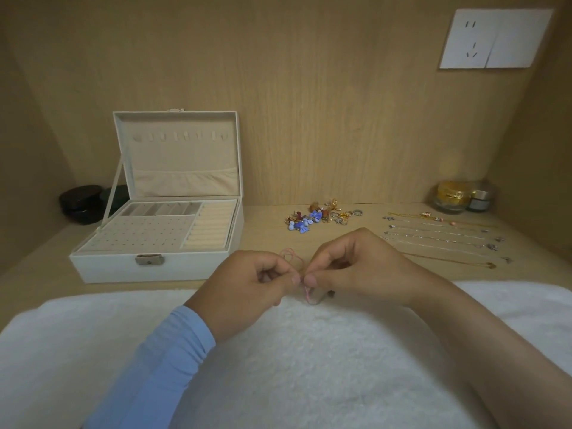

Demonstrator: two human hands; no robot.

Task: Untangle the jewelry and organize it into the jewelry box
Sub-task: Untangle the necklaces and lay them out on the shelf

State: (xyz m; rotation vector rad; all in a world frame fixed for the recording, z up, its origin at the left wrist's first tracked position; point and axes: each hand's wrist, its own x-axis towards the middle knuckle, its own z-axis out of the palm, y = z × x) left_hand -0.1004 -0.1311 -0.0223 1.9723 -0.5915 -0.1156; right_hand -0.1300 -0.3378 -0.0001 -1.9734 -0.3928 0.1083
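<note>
Both hands meet over a fluffy white towel point(309, 360) spread on the pale wood-grain tabletop point(272, 239). The left hand point(250, 283), in a smooth light-blue sleeve point(161, 366), and the bare-armed right hand point(353, 267) each pinch a thin pink cord point(293, 257) between thumb and forefinger. The other fingers point(311, 280) are curled in. The cord loops up just behind the fingertips, and a short bend of it hangs below them onto the towel.

To the left stands one rectangular white leatherette jewelry box point(108, 269) with a metal latch. Its lid is upright, and its beige velvet inside has ring rolls, a dotted earring panel and a row of small compartments. Behind it sit two dark round lidded pots point(82, 202).

In the middle lies one heap of small earrings and rings point(318, 216) in blue, gold and silver. To its right are about six fine chains point(439, 236), laid straight in rows. Two jars stand in the far right corner, a gold-lidded glass jar point(450, 196) and a smaller dark jar point(479, 200).
</note>
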